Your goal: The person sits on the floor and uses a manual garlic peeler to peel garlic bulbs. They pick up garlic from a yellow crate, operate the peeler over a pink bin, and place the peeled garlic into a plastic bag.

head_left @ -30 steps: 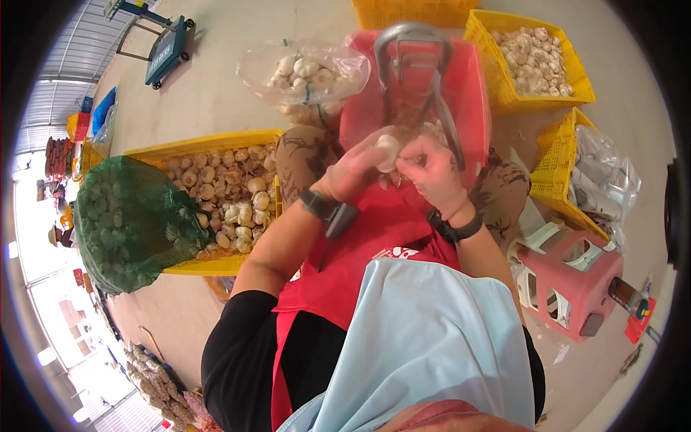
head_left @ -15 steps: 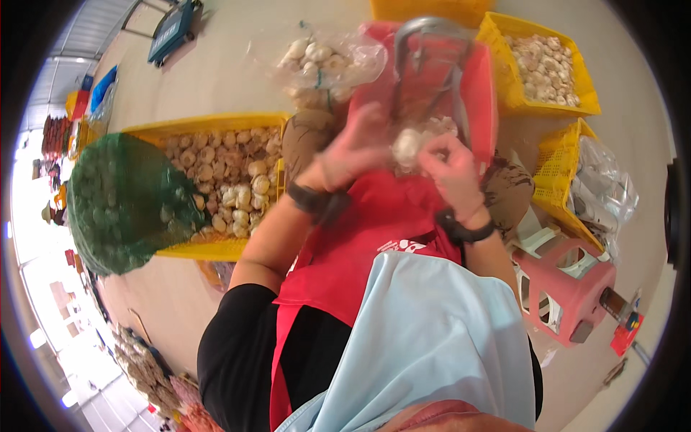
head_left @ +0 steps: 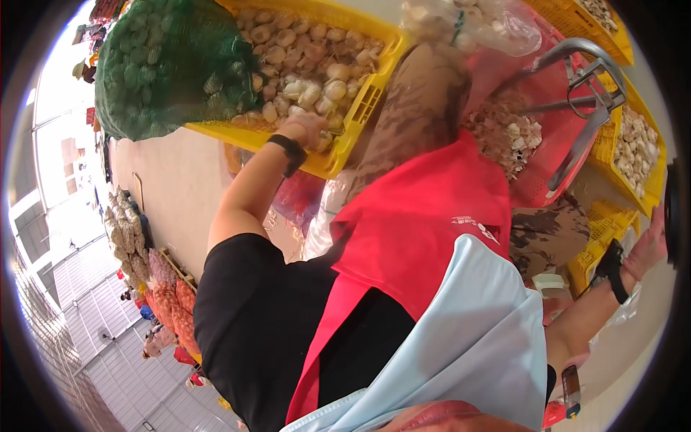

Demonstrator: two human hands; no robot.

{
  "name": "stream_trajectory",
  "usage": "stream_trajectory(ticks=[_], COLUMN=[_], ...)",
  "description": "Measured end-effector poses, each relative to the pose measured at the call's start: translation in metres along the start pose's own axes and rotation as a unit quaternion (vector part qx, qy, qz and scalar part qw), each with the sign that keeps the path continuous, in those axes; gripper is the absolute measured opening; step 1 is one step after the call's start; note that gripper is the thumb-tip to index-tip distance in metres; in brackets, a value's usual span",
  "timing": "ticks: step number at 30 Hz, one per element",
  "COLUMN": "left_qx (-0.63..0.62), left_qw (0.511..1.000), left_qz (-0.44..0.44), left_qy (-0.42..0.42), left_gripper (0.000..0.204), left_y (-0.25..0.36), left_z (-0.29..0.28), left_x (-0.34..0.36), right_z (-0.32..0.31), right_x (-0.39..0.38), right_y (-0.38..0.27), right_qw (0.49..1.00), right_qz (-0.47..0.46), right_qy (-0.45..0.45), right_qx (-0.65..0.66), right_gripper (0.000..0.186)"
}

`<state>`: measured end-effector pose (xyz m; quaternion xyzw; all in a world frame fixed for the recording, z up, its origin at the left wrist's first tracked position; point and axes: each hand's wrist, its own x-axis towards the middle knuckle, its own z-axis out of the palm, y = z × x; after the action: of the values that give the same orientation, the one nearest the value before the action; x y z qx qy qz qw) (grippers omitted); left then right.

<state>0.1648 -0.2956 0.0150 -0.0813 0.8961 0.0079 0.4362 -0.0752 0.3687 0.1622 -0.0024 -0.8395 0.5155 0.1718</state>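
My left hand [head_left: 304, 131] reaches down among the garlic bulbs [head_left: 309, 92] at the near corner of a yellow crate [head_left: 363, 108]. Its fingertips are lost among the bulbs, so I cannot tell whether they close on one. Far out at the right rim, my right hand [head_left: 646, 243] is stretched beside the yellow crates; its fingers are smeared and partly cut off by the dark edge. In front of my lap lies a red tub [head_left: 533, 83] with loose garlic skins [head_left: 504, 137] in it and a grey metal bar frame [head_left: 586, 101] across it.
A green net sack [head_left: 173, 68] of bulbs rests on the left crate. Another yellow crate [head_left: 658, 176] at the right holds peeled-looking garlic [head_left: 633, 147]. A clear plastic bag [head_left: 515, 32] of garlic stands beyond the tub. Filled sacks [head_left: 169, 302] are piled at the far left.
My hands have parted from the garlic bulb over the tub. The left has gone into the left crate, the right out to the far right. The whole view has swung left.
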Motion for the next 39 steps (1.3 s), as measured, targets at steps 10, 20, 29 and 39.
stream_trajectory(ticks=[10, 20, 29, 39], left_qx=[-0.055, -0.818, -0.697, -0.762], left_qw=[0.998, 0.479, 0.604, 0.593], left_qz=[-0.007, 0.315, 0.386, 0.256], left_qy=[-0.044, 0.036, 0.034, -0.050], left_gripper=[0.065, 0.057, 0.059, 0.031], left_y=[-0.008, 0.050, 0.168, 0.220], left_z=[-0.019, -0.080, -0.128, -0.129], left_x=[0.011, -0.030, -0.039, -0.033], right_z=[0.079, 0.173, 0.247, 0.227], right_x=[-0.095, -0.158, -0.162, -0.158], right_y=[-0.004, -0.076, -0.108, -0.073], right_qw=[0.992, 0.947, 0.890, 0.833], right_qz=[0.075, -0.069, -0.159, 0.237], right_qy=[-0.083, -0.283, -0.388, -0.345], right_qx=[0.055, 0.134, 0.178, 0.362], right_gripper=[0.036, 0.025, 0.044, 0.024])
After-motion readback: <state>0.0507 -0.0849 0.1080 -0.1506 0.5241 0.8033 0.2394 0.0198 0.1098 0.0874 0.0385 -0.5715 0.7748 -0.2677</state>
